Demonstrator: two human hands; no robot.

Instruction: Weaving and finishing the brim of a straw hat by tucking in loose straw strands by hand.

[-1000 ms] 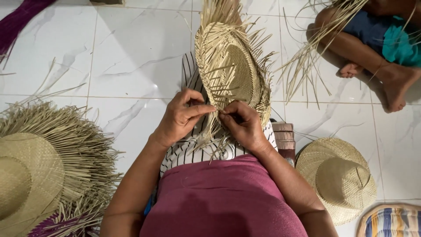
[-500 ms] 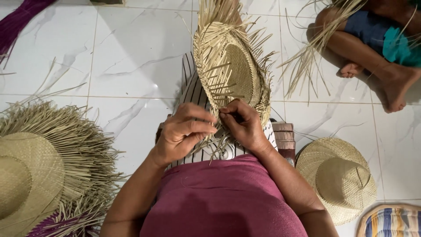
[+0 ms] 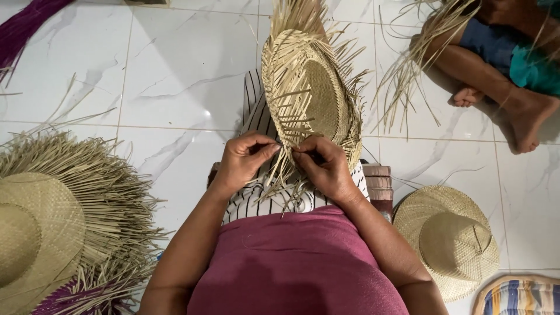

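So, quick breakdown:
Hat: half-woven straw hat (image 3: 306, 96) sits on the person's lap, brim edge toward them, loose strands sticking out.
Left hand (image 3: 248, 160): fingers pinched together on a straw strand (image 3: 279, 169) at the brim.
Right hand (image 3: 324, 166): clamped on the neighbouring strands.
Tip: probably best keeping strands flat and tension even while tucking.
Nearby: finished hat (image 3: 449, 239) on the tiled floor (image 3: 175, 76).

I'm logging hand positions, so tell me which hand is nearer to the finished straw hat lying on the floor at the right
Right. The right hand works at the unfinished hat's brim, on the finished straw hat's side; the left hand is farther across.
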